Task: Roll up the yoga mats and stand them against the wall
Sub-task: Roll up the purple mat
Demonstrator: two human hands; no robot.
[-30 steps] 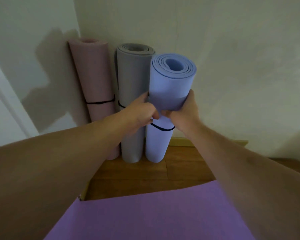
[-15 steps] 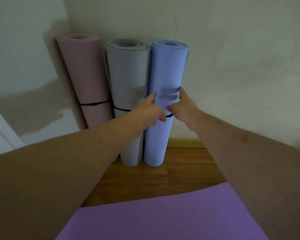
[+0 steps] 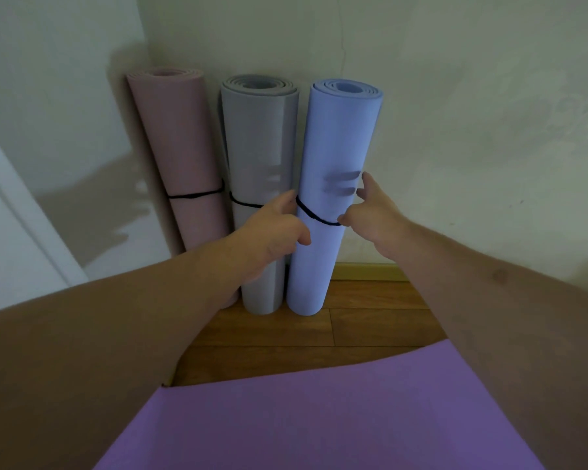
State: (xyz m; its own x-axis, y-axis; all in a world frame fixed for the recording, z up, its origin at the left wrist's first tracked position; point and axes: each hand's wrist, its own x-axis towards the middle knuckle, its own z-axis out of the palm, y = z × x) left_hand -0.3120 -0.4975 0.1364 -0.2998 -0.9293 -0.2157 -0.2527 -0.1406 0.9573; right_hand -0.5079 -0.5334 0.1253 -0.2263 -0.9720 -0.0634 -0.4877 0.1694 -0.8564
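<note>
3 rolled mats upright in the corner against the wall [image 3: 455, 130]: pink mat [image 3: 180, 157], grey mat [image 3: 258, 147], blue mat [image 3: 336, 164], each with 1 black band (blue's [image 3: 314, 217]). 1 purple mat [image 3: 319, 418] flat on the floor [image 3: 319, 327]. Left hand [image 3: 272, 228] and right hand [image 3: 374, 212] flank the blue roll, fingers loosely spread, gripping nothing.

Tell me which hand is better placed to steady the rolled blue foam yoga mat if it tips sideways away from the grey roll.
Probably the right hand. It is open at the rolled blue foam yoga mat's free side. The left hand sits between it and the rolled grey yoga mat.
</note>
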